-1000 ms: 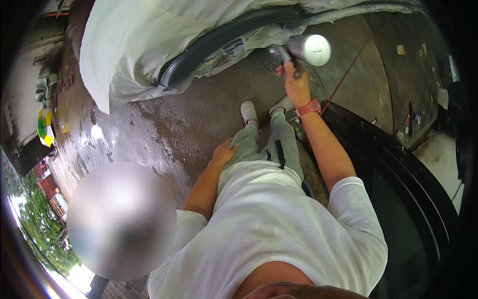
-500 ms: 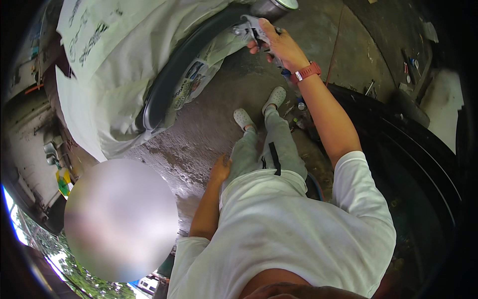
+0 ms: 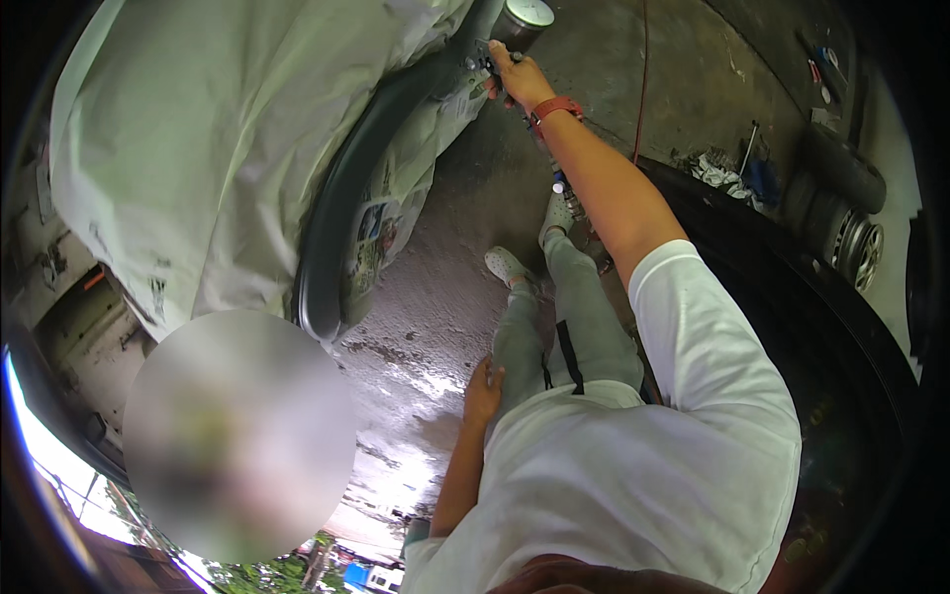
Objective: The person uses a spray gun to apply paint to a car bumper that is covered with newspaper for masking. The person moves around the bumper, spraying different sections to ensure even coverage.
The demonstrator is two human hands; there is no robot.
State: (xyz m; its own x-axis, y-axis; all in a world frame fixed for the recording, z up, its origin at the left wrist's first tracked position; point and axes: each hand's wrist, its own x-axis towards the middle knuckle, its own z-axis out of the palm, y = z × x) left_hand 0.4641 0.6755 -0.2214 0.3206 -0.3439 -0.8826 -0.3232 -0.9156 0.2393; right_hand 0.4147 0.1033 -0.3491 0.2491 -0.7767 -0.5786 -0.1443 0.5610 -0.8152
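Observation:
My right hand, with a red watch on its wrist, is closed round the grip of a spray gun. The gun points left at a dark curved trim panel, apparently a wheel-arch edge. A silver cup with a pale lid shows just above the hand, probably the gun's own. Pale masking sheet covers the car body left of the panel, and printed masking paper lines its inner side. By my thigh, my left hand hangs low with loose fingers, holding nothing.
A dark car panel curves close along my right side. Beyond it are a wheel and a tyre. A thin red hose or cord crosses the concrete floor. A blurred round patch hides the lower left.
My right hand and the spray gun have shifted slightly left in the picture. The view has turned, bringing the wheel at the right into sight. My left hand still hangs down.

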